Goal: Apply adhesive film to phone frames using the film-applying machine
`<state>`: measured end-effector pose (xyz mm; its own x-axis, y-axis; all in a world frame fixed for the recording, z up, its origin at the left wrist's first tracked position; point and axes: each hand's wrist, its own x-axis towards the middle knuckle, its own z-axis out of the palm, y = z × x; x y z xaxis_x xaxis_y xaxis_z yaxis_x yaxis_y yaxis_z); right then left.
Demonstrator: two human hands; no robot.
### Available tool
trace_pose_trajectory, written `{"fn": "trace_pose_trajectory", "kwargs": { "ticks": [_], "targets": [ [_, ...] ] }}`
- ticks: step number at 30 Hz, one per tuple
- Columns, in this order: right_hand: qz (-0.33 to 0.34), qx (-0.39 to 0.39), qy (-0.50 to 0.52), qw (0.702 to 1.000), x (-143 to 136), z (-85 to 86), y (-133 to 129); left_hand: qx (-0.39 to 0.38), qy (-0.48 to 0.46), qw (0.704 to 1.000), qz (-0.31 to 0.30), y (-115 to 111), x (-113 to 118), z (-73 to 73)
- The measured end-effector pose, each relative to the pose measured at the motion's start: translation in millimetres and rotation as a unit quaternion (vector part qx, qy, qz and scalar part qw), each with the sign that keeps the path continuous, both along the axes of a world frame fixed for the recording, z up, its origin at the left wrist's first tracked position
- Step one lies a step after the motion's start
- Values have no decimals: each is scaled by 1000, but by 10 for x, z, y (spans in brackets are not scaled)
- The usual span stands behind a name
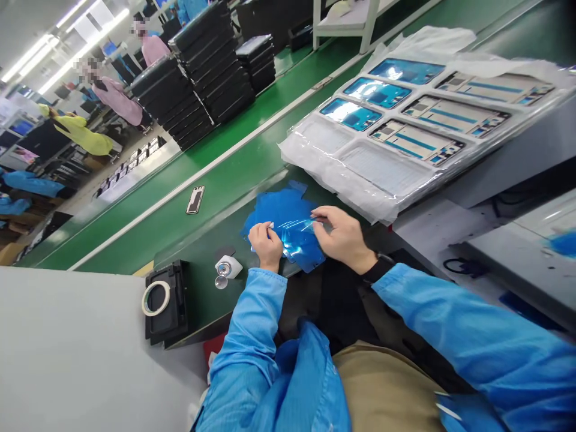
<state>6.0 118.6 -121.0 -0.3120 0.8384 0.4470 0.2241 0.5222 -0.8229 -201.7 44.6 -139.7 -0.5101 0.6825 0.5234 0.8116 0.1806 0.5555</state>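
Note:
My left hand (266,246) is closed, its thumb and fingers pressed together beside a small white bit at the fingertips; what it grips is not clear. Across from it, my right hand (342,239) pinches the edge of a shiny, see-through blue film (299,225). Light streaks on that film run toward my left hand. Beneath both hands lies a loose pile of blue protective films (270,207) on the dark green bench (198,240).
A plastic-wrapped tray (360,195) holds several phone frames (416,143) at right. One phone part (195,200) lies on the green conveyor (243,162). A tape roll (155,299) rests on black trays (180,300), near a small white item (228,267). Co-workers (114,99) are far left.

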Motion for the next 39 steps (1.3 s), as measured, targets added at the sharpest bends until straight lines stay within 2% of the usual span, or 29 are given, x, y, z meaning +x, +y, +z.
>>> {"fn": "trace_pose_trajectory", "kwargs": {
  "ticks": [3, 5, 7, 9, 11, 14, 17, 20, 23, 25, 29, 31, 33, 35, 37, 39],
  "targets": [
    [83, 73, -95, 989, -242, -107, -289, 38, -8, 999, 22, -35, -25, 26],
    [127, 91, -140, 978, -372, -218, -442, 31, -11, 999, -2, -31, -29, 30],
    [144, 93, -153, 973, -416, -288, -520, -1, -13, 999, -51, -1, -20, 17],
    [151, 96, -161, 971, -355, -292, -512, -38, -12, 995, -92, 43, -6, -8],
    [145, 99, -166, 970, -218, -248, -427, -62, -11, 992, -108, 82, 4, -36],
    [91, 88, -175, 976, 3, -178, -197, -76, -10, 990, -115, 109, 4, -71],
    [31, 51, -204, 977, 91, -157, 63, -79, -6, 990, -120, 105, -2, -88],
    [45, -22, -209, 977, 10, -163, 267, -81, 5, 989, -125, 98, -3, -84],
    [71, -100, -167, 978, -105, -175, 397, -92, 20, 986, -137, 96, 6, -73],
    [65, -144, -135, 978, -119, -182, 449, -100, 26, 985, -141, 96, 15, -71],
    [64, -251, -47, 965, 73, -130, 463, -105, 27, 985, -134, 101, 34, -88],
    [88, -339, 46, 936, 227, -35, 420, -106, 31, 985, -130, 107, 37, -100],
    [114, -450, 169, 870, 368, 94, 349, -106, 33, 986, -127, 114, 35, -109],
    [125, -521, 254, 806, 481, 209, 251, -104, 31, 986, -125, 121, 31, -117],
    [126, -534, 271, 790, 574, 257, 120, -99, 28, 987, -125, 127, 28, -122],
    [129, -550, 274, 778, 664, 196, -56, -97, 23, 987, -124, 132, 29, -124]
  ]
}}
